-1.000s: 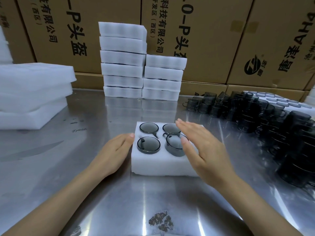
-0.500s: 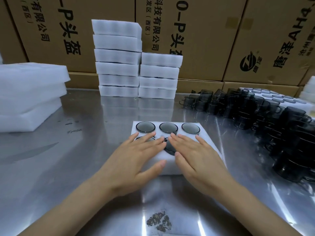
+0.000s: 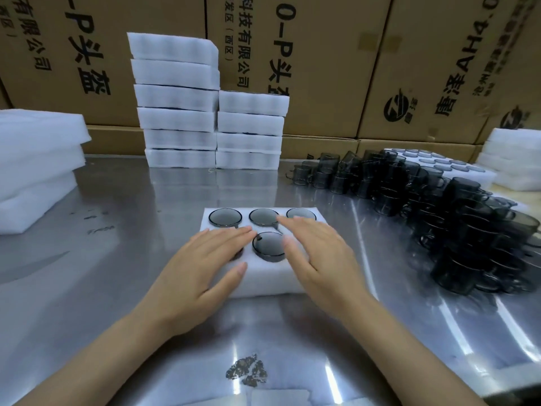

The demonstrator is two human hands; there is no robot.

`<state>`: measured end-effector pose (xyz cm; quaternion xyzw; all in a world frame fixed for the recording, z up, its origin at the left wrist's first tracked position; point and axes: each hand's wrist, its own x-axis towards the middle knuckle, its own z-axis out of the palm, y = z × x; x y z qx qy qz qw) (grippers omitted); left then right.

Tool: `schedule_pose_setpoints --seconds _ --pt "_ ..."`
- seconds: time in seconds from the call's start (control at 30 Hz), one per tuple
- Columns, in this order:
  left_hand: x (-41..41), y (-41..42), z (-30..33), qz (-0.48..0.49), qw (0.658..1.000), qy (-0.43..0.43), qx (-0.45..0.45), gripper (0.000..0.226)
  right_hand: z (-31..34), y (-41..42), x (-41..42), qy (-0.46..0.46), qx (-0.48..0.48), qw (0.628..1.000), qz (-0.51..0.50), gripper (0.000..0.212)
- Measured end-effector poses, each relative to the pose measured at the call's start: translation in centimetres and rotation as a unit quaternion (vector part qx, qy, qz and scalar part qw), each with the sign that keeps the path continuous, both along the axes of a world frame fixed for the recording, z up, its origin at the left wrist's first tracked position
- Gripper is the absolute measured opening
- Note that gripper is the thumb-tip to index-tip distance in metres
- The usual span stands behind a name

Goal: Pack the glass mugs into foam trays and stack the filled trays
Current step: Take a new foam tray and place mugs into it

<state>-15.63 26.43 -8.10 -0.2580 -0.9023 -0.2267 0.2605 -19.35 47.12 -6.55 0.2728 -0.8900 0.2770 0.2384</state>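
Seating step: left hand (image 3: pixel 202 268) and right hand (image 3: pixel 319 259) flat, fingers straight, gripping nothing, pressing mugs (image 3: pixel 268 246) into foam tray (image 3: pixel 263 284) mid-desk. Next, probably: lift it onto the stacks (image 3: pixel 250 130).

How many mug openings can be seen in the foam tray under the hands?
4 fully visible: three along the far row, one in the near row's middle. The left hand and right hand may hide others.
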Motion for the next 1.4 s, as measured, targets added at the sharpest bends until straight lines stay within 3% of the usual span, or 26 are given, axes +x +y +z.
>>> schedule_pose_setpoints --seconds 0.13,0.3,0.43,0.53,0.63,1.1,1.27,1.4 --pt "-0.1 -1.0 -0.1 0.014 0.996 0.011 0.091 0.044 0.7 3.1 -1.6 0.076 -0.109 0.979 -0.156 0.038" --pt "-0.8 -1.6 -0.5 0.037 0.99 -0.005 0.135 0.044 1.2 7.7 -2.6 0.213 -0.151 0.898 -0.354 0.029" --pt "-0.7 -1.5 -0.8 0.032 0.991 -0.003 0.131 0.043 0.8 10.1 -2.8 0.194 -0.14 0.853 -0.463 0.034" --pt "-0.8 -1.5 -0.9 0.032 0.992 -0.01 0.123 0.048 0.6 11.5 -3.2 0.124 -0.147 0.846 -0.498 0.04" --pt "-0.9 -1.6 -1.0 0.034 0.992 -0.012 0.123 0.05 0.4 12.0 -3.6 0.085 -0.16 0.852 -0.491 0.04" --pt "-1.0 -1.5 -0.9 0.043 0.99 -0.022 0.133 0.045 0.3 14.2 -4.2 0.081 -0.17 0.872 -0.453 0.034" --pt "-1.0 -1.4 -0.9 0.045 0.99 -0.029 0.133 0.047 0.7 12.7 -3.6 0.154 -0.224 0.912 -0.309 0.031" --pt "-0.9 -1.4 -1.0 0.047 0.99 -0.029 0.131 0.047 0.9 8.8 -2.5 0.223 -0.166 0.95 -0.145 0.032"
